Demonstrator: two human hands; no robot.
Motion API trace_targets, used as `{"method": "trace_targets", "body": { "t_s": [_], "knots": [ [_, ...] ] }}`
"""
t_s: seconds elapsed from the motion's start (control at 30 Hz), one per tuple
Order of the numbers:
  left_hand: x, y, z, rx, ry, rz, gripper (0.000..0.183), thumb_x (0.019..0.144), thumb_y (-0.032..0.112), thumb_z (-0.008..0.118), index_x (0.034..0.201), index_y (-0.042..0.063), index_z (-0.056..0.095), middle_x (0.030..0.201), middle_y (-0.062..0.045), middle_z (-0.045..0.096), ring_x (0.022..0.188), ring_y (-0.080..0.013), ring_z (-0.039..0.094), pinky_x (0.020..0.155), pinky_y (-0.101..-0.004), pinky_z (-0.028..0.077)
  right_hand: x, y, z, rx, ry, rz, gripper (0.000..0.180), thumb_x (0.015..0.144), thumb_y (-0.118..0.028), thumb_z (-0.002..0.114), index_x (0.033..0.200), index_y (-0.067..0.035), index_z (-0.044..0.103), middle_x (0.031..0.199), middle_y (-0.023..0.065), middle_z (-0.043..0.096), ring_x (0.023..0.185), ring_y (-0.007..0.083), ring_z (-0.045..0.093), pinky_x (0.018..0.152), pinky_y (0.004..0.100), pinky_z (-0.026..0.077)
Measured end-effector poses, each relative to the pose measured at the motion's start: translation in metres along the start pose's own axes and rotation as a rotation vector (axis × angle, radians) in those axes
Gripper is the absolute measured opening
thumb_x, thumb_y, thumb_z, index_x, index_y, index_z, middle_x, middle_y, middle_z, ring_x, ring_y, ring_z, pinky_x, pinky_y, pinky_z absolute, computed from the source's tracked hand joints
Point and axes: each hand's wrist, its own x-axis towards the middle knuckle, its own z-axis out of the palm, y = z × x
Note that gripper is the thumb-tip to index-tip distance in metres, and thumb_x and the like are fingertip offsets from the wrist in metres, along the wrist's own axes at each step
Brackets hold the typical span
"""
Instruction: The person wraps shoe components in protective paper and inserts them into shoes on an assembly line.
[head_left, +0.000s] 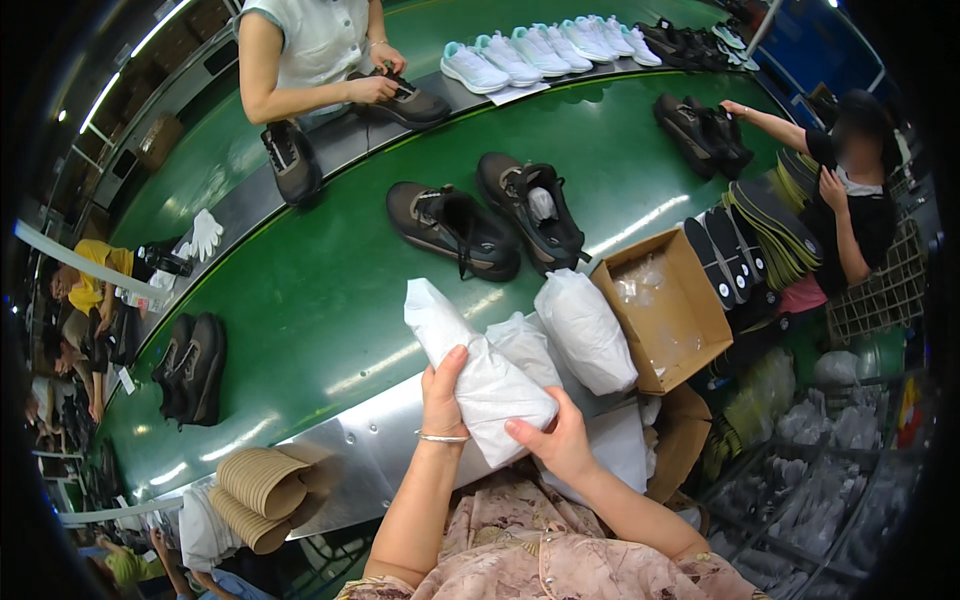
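Both hands grip a long bundle wrapped in white tissue paper (487, 375). My left hand (444, 397) holds its left side, thumb on top, a bangle at the wrist. My right hand (559, 439) grasps its near end. Just beyond lie another white paper bundle (586, 330) and a smaller white paper wad (525, 346). Farther off, a dark brown lace-up shoe (454, 229) and its mate (534, 210) rest on the green conveyor belt (337, 262); the mate has a pale wad inside.
An open cardboard box (664, 307) with clear plastic bits stands right, beside stacked insoles (776, 217). Rolled corrugated cardboard (262, 495) lies left on the metal ledge (360, 442). Across the belt, a person's hands (379, 86) work on a shoe. White sneakers (540, 52) line the far edge.
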Motion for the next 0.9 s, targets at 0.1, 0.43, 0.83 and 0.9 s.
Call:
{"method": "trace_targets", "body": {
  "t_s": [0.1, 0.43, 0.83, 0.9],
  "knots": [
    [0.013, -0.003, -0.001, 0.077, 0.109, 0.15, 0.045, 0.078, 0.029, 0.063, 0.107, -0.004, 0.051, 0.095, -0.013, 0.06, 0.083, -0.0227, 0.061, 0.075, -0.0336, 0.051, 0.018, -0.002, 0.005, 0.137, 0.042, 0.082, 0.06, 0.073, -0.015, 0.074, 0.116, 0.003, 0.037, 0.107, 0.0118, 0.051, 0.097, 0.015, 0.051, 0.083, 0.0287, 0.044],
    [0.098, -0.017, 0.031, 0.437, -0.124, 0.022, 0.036, 0.088, 0.026, 0.057, 0.105, -0.005, 0.056, 0.098, -0.014, 0.061, 0.088, -0.0161, 0.057, 0.078, -0.0288, 0.045, 0.064, -0.017, -0.011, 0.26, 0.47, 0.002, 0.063, 0.065, -0.003, 0.075, 0.116, 0.003, 0.039, 0.103, 0.0124, 0.053, 0.092, 0.0187, 0.054, 0.085, 0.031, 0.044],
    [0.233, 0.001, 0.054, 1.932, 0.098, 0.334, 0.012, 0.081, 0.008, 0.048, 0.083, 0.0, 0.056, 0.086, -0.021, 0.064, 0.079, -0.0356, 0.064, 0.07, -0.0424, 0.051, 0.053, -0.029, -0.076, 0.082, 0.65, -0.051, 0.06, 0.063, -0.005, 0.075, 0.112, 0.001, 0.041, 0.103, 0.0104, 0.051, 0.095, 0.0181, 0.05, 0.086, 0.0316, 0.04],
    [0.238, 0.005, 0.063, 2.06, -0.038, 0.478, 0.014, 0.079, 0.009, 0.047, 0.08, 0.002, 0.059, 0.081, -0.018, 0.066, 0.078, -0.031, 0.065, 0.066, -0.04, 0.053, 0.055, -0.026, -0.076, 0.117, 0.649, -0.037, 0.061, 0.063, -0.005, 0.075, 0.113, 0.0, 0.04, 0.104, 0.0102, 0.051, 0.095, 0.0183, 0.05, 0.087, 0.0316, 0.04]
  ]
}}
